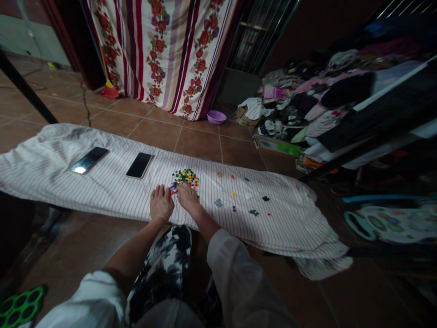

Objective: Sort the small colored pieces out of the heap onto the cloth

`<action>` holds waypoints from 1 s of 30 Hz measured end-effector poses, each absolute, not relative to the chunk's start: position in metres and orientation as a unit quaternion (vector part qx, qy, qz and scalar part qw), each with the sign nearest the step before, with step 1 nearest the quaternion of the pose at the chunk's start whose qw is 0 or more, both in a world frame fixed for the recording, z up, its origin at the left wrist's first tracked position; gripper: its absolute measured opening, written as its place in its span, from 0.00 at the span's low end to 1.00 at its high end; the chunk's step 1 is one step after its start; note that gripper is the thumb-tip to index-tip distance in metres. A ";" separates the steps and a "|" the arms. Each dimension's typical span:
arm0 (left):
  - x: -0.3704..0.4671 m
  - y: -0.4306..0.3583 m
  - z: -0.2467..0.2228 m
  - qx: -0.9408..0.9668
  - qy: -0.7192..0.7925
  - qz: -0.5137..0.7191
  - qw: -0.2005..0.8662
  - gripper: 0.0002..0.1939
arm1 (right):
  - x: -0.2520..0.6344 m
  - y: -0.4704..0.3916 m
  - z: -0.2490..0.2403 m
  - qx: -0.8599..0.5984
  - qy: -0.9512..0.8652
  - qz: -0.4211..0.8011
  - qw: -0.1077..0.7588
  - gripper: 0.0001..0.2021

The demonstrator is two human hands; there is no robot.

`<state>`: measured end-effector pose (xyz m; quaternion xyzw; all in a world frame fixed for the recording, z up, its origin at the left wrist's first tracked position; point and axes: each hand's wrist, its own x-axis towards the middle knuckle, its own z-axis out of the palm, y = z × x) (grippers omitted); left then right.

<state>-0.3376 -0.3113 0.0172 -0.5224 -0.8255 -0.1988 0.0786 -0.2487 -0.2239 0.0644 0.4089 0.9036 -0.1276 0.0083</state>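
A pile of small multicoloured pieces [186, 176] lies on a striped cloth [112, 196]. My left hand [161, 203] rests flat on the cloth at the pile's left edge, fingers slightly apart. At the pile's near edge is my right hand [187, 196], its fingers bent down and together; whatever they may hold is hidden. To the right, small groups sorted by colour sit apart: grey pieces [218, 203], yellow ones [234, 194], white ones [248, 196], black ones [265, 198], dark grey ones [254, 212], purple ones [234, 208] and red ones [232, 176].
Two phones, one light-edged [139, 165] and one reflecting light [89, 160], lie on the cloth to the left. Beyond it are a purple basin [216, 117], a floral curtain [164, 54] and heaped clothes [290, 91]. Dark bars slant at both sides.
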 end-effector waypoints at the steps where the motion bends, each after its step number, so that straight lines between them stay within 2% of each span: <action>1: -0.338 -0.311 0.017 -0.521 -0.825 -0.202 0.078 0.20 | -0.251 -0.222 0.065 0.408 0.904 -0.125 0.014 0.17; 9: -0.337 -0.311 0.018 -0.521 -0.827 -0.199 0.075 0.20 | -0.257 -0.216 0.070 0.409 0.904 -0.117 0.039 0.15; 16: -0.336 -0.311 0.020 -0.517 -0.826 -0.215 0.063 0.20 | -0.251 -0.218 0.072 0.433 0.886 -0.166 -0.021 0.12; 30: -0.337 -0.311 0.016 -0.520 -0.825 -0.203 0.083 0.21 | -0.245 -0.216 0.067 0.416 0.882 -0.210 -0.068 0.09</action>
